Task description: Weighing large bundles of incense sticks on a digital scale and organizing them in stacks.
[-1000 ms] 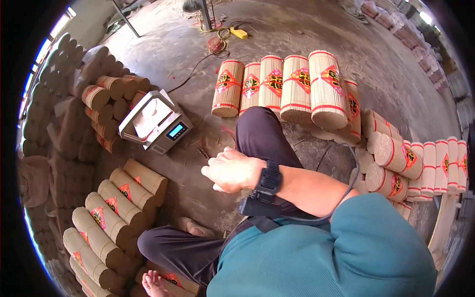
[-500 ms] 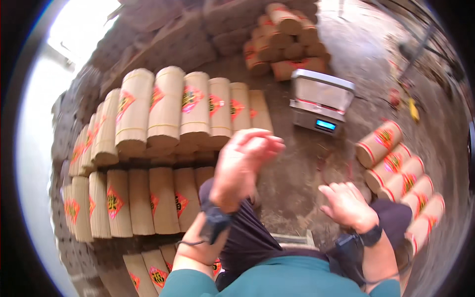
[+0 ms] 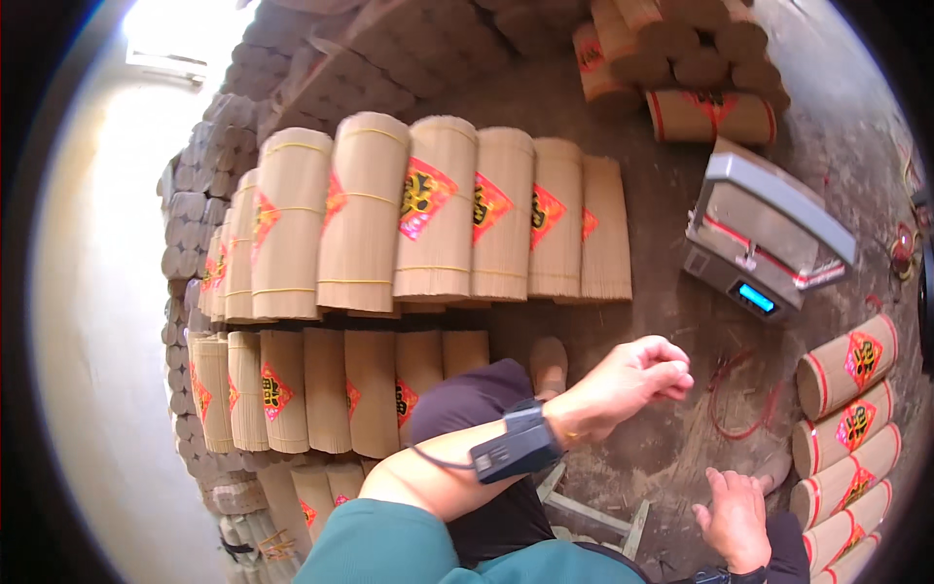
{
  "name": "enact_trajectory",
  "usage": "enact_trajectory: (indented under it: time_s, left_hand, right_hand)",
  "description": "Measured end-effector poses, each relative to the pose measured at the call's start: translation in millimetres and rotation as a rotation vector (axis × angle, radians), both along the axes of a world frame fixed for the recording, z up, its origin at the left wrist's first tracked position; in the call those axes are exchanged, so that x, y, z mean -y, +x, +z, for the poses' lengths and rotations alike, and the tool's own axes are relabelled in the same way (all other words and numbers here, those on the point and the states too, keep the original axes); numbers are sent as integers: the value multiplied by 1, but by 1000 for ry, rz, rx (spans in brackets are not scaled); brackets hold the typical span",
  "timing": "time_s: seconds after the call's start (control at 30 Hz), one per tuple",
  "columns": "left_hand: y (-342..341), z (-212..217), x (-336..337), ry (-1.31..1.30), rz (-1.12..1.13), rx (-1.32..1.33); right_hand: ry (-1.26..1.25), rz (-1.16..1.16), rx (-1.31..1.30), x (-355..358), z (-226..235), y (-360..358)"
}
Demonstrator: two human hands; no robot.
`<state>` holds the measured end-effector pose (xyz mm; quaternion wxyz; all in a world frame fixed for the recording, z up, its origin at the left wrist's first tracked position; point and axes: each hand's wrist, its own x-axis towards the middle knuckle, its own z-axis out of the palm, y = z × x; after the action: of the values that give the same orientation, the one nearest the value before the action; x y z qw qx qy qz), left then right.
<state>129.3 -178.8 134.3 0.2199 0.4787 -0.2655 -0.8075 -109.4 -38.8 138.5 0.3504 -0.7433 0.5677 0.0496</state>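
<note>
My left hand (image 3: 628, 387) is stretched out above the floor to the right of the bundle rows. Its fingers are curled in toward the thumb; whatever may lie inside them is hidden. Lower down, my right hand (image 3: 735, 516) hovers near my right knee with fingers apart, holding nothing. Between and beyond the hands, thin red strings (image 3: 720, 414) lie in a loop on the floor. Past them stands a digital scale (image 3: 773, 219) with a lit blue display, its pan tilted in view. A bundle of thin tan sticks (image 3: 438, 209) with a red diamond label leads a tall row at left.
A lower row of bundles (image 3: 370, 380) stands in front of the tall one. Red-banded bundles (image 3: 842, 375) lie side by side at right; more are piled (image 3: 710, 117) at the back. A low stool frame (image 3: 593, 516) is beneath me. Grey stacked rolls (image 3: 190, 234) line the wall.
My view has swung, so the bundles and scale sit differently in it. My left hand has moved away from the tall row toward the red strings; my right hand is lower in view.
</note>
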Motion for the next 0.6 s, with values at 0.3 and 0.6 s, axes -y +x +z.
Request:
enact_trajectory:
  time_s: [0.3,0.6]
  left_hand:
    - [26,47,2,-485,102,-105]
    - [288,159,26,-1139,787,277]
  right_hand:
    - [-202,46,-57,-3,5,41]
    - [-114,241,112,34,86,123]
